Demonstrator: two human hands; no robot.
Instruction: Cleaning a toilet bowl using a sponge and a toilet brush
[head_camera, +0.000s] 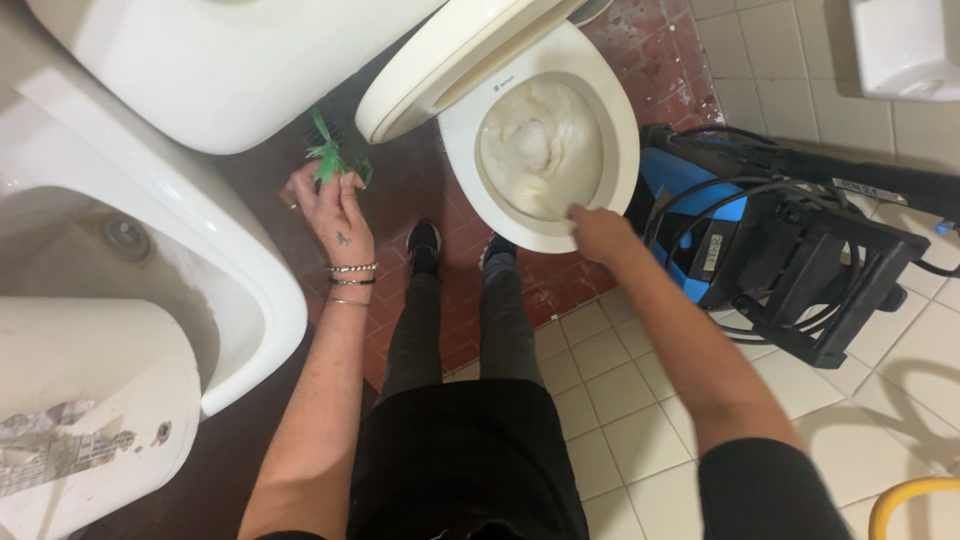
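Clamped in my left hand (325, 205) is a green scrubbing cloth (332, 155), crumpled and ragged, held over the dark red floor tiles (420, 180) left of the toilet. Fingers of my right hand (600, 232) close around a pale brush handle (535, 195), blurred, reaching into the white toilet bowl (545, 150), which is foamy inside, seat (440, 70) raised. Right of it stands a blue pressure washer (770, 250).

The floor (640, 420) is laid with pale cream square tiles from six to three o'clock, giving way to worn, mottled red tiles (660, 60) toward twelve. A white basin (250, 290) curves along nine o'clock, with another white fixture (200, 70) at eleven. A blue and black machine (790, 250) wrapped in black hoses sits at three o'clock. A yellow hose (915, 495) curls at five.
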